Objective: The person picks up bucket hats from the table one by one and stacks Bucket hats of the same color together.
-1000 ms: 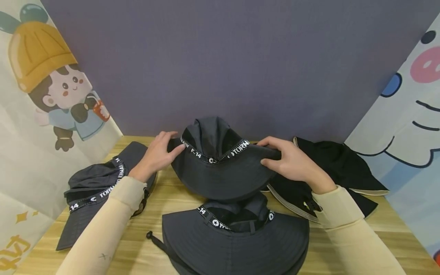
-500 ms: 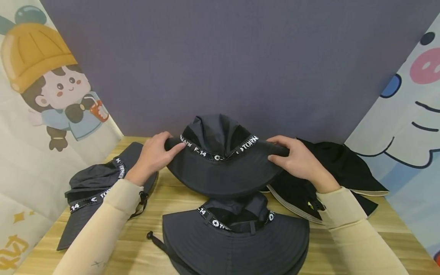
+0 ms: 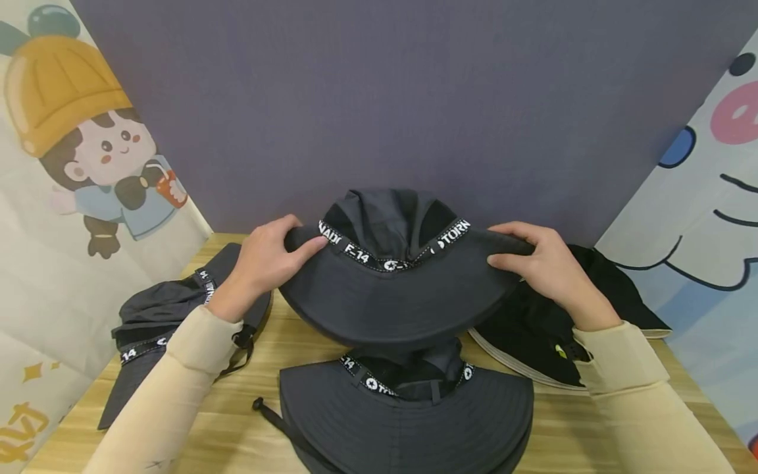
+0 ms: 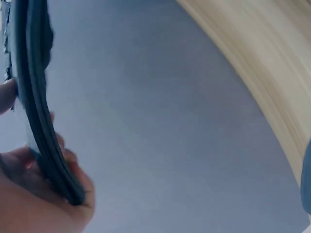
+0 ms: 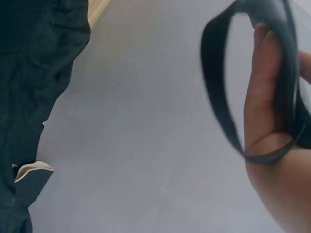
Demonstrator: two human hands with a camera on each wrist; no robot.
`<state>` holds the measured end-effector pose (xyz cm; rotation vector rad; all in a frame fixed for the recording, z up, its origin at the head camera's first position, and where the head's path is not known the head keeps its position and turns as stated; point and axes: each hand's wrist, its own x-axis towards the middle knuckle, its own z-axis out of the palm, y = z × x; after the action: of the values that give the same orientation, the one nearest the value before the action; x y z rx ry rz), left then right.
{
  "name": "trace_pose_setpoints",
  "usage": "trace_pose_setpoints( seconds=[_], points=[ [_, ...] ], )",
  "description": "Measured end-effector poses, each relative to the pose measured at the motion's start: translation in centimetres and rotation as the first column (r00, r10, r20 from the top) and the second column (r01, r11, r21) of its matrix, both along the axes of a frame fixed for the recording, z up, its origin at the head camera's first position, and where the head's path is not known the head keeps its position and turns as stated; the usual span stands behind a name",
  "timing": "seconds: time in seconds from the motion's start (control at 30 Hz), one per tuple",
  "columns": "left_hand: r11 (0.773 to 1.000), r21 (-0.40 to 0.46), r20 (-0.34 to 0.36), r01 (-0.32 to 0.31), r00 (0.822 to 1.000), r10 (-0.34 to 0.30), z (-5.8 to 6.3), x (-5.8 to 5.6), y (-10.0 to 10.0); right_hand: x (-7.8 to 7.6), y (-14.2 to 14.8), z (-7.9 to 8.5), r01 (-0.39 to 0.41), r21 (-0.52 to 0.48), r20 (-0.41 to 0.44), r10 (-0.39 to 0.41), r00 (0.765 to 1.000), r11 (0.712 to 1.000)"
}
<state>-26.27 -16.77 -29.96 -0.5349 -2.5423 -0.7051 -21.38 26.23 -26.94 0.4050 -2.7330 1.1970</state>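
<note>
Between both hands I hold a dark grey bucket hat (image 3: pixel 391 306) upright, its wide brim facing me and a white-lettered band round the crown. My left hand (image 3: pixel 266 260) pinches the brim's left side, thumb in front; in the left wrist view the fingers wrap the folded brim (image 4: pixel 36 107). On the other side my right hand (image 3: pixel 547 273) grips the brim the same way. A dark strap (image 5: pixel 214 73) loops by that hand in the right wrist view. Just below, a second dark grey hat (image 3: pixel 408 421) lies on the table, its crown partly hidden by the held hat's brim.
Another grey lettered hat (image 3: pixel 156 313) lies at the left, partly behind my left sleeve. Black hats with pale edging (image 3: pixel 521 336) lie at the right, behind my right arm. A grey panel (image 3: pixel 379 99) stands at the back of the wooden table (image 3: pixel 231 408).
The held hat has risen slightly and shifted right, its brim spread wider. My right hand has moved right with its side of the brim; the left has moved slightly. Hats on the table stay put.
</note>
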Motion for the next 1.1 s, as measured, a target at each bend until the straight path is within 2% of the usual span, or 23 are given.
trace_pose_setpoints(
  seconds=[0.1, 0.27, 0.4, 0.57, 0.63, 0.77, 0.87, 1.1],
  points=[
    [0.998, -0.034, 0.112, 0.046, 0.993, -0.042, 0.4, 1.7, -1.0, 2.8, -0.8, -0.2, 0.016, -0.007, 0.05, -0.016, 0.999, 1.0],
    [0.994, -0.094, 0.255, 0.062, 0.966, -0.037, 0.6, 2.5, -0.5, 2.9, 0.2, -0.9, -0.06, -0.016, 0.103, 0.061, 0.993, 0.998],
    [0.99, -0.098, 0.328, 0.099, 0.943, -0.061, 0.3, 2.9, -0.4, 3.2, 0.9, -1.5, -0.091, -0.02, 0.151, 0.093, 0.984, 0.996],
    [0.977, -0.103, 0.426, 0.189, 0.896, -0.129, 0.0, 3.4, -0.4, 3.9, 1.5, -2.2, -0.161, -0.042, 0.21, 0.167, 0.963, 0.986],
    [0.968, -0.109, 0.458, 0.224, 0.876, -0.151, 0.0, 3.7, -0.5, 4.1, 1.8, -2.5, -0.212, -0.056, 0.245, 0.219, 0.944, 0.976],
    [0.954, -0.106, 0.519, 0.281, 0.834, -0.188, -0.2, 4.2, -0.6, 4.4, 2.1, -2.9, -0.321, -0.109, 0.323, 0.338, 0.884, 0.941],
    [0.945, -0.091, 0.554, 0.314, 0.805, -0.214, -0.5, 4.7, -0.7, 4.4, 2.2, -3.3, -0.372, -0.12, 0.361, 0.389, 0.847, 0.92],
    [0.918, -0.107, 0.582, 0.382, 0.772, -0.253, -1.2, 5.8, -0.5, 5.0, 2.2, -4.3, -0.442, -0.199, 0.486, 0.48, 0.731, 0.874]
  ],
)
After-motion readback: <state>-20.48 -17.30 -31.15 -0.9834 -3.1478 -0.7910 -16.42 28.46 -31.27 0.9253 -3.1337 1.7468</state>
